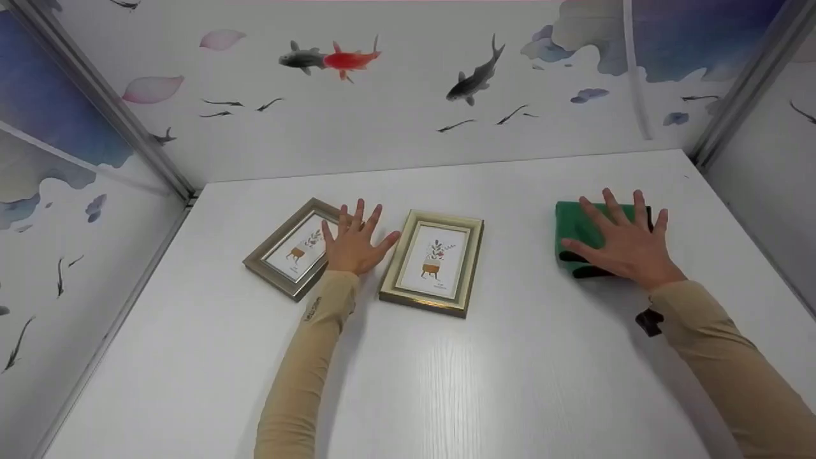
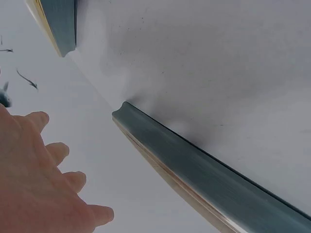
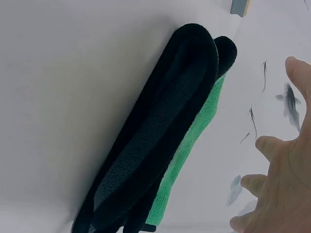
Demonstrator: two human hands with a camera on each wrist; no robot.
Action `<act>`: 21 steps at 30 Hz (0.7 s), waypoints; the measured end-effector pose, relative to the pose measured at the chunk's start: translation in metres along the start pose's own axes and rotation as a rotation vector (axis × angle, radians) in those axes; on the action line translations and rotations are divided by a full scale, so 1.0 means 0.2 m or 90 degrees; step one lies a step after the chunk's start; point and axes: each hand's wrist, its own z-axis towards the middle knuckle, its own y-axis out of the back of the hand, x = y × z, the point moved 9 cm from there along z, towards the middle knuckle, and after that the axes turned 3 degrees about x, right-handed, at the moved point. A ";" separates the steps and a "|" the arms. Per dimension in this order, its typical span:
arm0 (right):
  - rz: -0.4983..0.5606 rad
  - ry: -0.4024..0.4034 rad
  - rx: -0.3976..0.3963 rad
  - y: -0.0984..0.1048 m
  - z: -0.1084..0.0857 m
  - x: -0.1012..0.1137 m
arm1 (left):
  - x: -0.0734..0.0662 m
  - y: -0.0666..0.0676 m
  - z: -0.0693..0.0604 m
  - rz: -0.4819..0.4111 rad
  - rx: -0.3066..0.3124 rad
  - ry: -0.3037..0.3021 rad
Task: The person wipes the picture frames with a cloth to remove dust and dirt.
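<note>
My left hand (image 1: 355, 247) is spread with straight fingers over the gap between two picture frames. The silver picture frame (image 1: 271, 260) lies slanted at the left, its right side partly hidden by that hand. Beside the thumb lies the gold picture frame (image 1: 473, 268), face up. In the left wrist view the hand stays apart from the edge of a picture frame (image 2: 194, 165). Over at the right, my right hand (image 1: 628, 248) has its fingers spread above a folded green and black cloth (image 1: 570, 220). The right wrist view shows a space between hand and cloth (image 3: 160, 121).
Everything lies on a white table (image 1: 497, 376). A white back wall (image 1: 395, 127) painted with fish rises behind it. Side panels with metal posts (image 1: 127, 115) stand at left and right.
</note>
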 end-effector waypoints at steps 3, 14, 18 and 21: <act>-0.001 0.029 0.006 -0.01 -0.02 0.00 | -0.02 0.00 -0.03 0.007 0.002 -0.025; -0.011 0.196 0.101 -0.11 -0.12 -0.02 | -0.12 -0.15 -0.33 0.053 0.094 -0.161; 0.000 0.190 0.130 -0.12 -0.12 -0.06 | -0.14 -0.17 -0.43 0.061 0.087 -0.193; 0.002 0.177 0.158 -0.13 -0.10 -0.09 | -0.16 -0.18 -0.47 0.069 0.074 -0.232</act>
